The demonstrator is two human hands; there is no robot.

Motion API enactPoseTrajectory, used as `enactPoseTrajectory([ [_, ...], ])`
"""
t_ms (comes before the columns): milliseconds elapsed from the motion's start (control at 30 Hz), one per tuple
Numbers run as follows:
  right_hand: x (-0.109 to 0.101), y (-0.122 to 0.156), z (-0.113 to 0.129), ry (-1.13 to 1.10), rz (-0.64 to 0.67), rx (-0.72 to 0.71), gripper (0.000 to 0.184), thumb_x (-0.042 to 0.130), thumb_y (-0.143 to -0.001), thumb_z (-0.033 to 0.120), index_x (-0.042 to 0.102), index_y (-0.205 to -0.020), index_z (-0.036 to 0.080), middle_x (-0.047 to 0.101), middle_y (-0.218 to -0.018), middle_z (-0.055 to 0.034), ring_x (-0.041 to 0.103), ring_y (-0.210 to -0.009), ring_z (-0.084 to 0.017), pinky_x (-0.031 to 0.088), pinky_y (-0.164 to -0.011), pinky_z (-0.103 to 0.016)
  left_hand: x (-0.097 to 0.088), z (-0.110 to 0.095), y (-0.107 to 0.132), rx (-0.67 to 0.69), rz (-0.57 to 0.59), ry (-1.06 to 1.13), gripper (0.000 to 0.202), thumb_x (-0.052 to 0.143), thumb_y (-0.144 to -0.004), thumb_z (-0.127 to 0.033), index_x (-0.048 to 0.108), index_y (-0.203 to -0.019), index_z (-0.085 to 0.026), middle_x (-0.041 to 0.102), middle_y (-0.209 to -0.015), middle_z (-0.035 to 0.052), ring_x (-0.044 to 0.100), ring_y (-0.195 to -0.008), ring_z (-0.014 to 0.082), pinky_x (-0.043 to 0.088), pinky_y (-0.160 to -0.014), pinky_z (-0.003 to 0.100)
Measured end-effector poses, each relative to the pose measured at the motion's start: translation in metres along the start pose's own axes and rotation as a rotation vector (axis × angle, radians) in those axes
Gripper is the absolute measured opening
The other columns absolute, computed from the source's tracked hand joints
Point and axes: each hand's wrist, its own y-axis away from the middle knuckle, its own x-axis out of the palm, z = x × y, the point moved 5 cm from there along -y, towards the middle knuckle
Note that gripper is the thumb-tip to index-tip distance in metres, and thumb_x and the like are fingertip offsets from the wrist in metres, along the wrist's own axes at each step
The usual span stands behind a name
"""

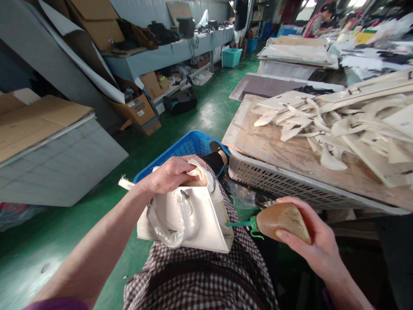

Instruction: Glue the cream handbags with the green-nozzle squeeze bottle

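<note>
A white handbag [200, 219] rests on my lap, its handle wrapped in clear plastic. My left hand [171, 174] is closed over the bag's top edge, fingers curled around a cream piece there. My right hand [303, 234] grips a tool with a rounded wooden handle [282, 221]. Its green tip [240, 224] points at the bag's right side edge and touches it or nearly so.
A blue plastic basket [183, 148] sits on the green floor past my knees. To the right, a white crate [290, 183] carries a wooden board [280, 150] piled with cream cut pieces [348, 125]. Cardboard, boxes and shelving line the left wall. People stand far back.
</note>
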Motion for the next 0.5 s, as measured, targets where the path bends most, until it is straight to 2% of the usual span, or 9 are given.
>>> enactPoseTrajectory([
  [167,0.000,0.004,-0.004,0.017,0.037,0.001,0.045,0.082,-0.078,0.033,0.065,-0.119,0.033,0.066,-0.120,-0.0031,0.067,-0.100,-0.023,0.057,-0.085,-0.027,0.000,-0.001,0.000,-0.008,0.007,0.002,0.028,0.057,-0.097,-0.025,0.076,-0.080,-0.013,0.075,-0.096,0.0154,0.070,-0.094,0.0200,0.058,-0.081,0.029],
  [300,-0.001,0.004,-0.006,0.023,0.028,0.032,0.044,0.082,-0.076,0.034,0.067,-0.117,0.032,0.068,-0.118,-0.0032,0.068,-0.098,-0.025,0.057,-0.083,-0.029,0.002,0.001,0.001,-0.031,0.018,-0.007,0.025,0.057,-0.096,-0.020,0.076,-0.082,-0.013,0.075,-0.099,0.0153,0.070,-0.096,0.0198,0.058,-0.082,0.028],
  [367,-0.002,0.005,-0.009,0.007,0.012,0.082,0.043,0.082,-0.075,0.035,0.068,-0.115,0.030,0.070,-0.113,-0.0034,0.068,-0.092,-0.025,0.058,-0.077,-0.030,-0.002,0.002,0.003,-0.060,0.007,-0.017,0.024,0.057,-0.095,-0.018,0.075,-0.080,-0.012,0.075,-0.102,0.0155,0.070,-0.098,0.0198,0.057,-0.081,0.026],
  [500,-0.006,0.011,-0.018,-0.205,-0.084,0.260,0.041,0.072,-0.081,0.040,0.064,-0.118,0.027,0.068,-0.095,-0.0047,0.064,-0.070,-0.024,0.053,-0.047,-0.028,-0.024,-0.010,0.007,-0.152,-0.034,-0.037,0.022,0.062,-0.092,-0.020,0.073,-0.076,-0.012,0.075,-0.104,0.0136,0.071,-0.093,0.0184,0.058,-0.075,0.023],
])
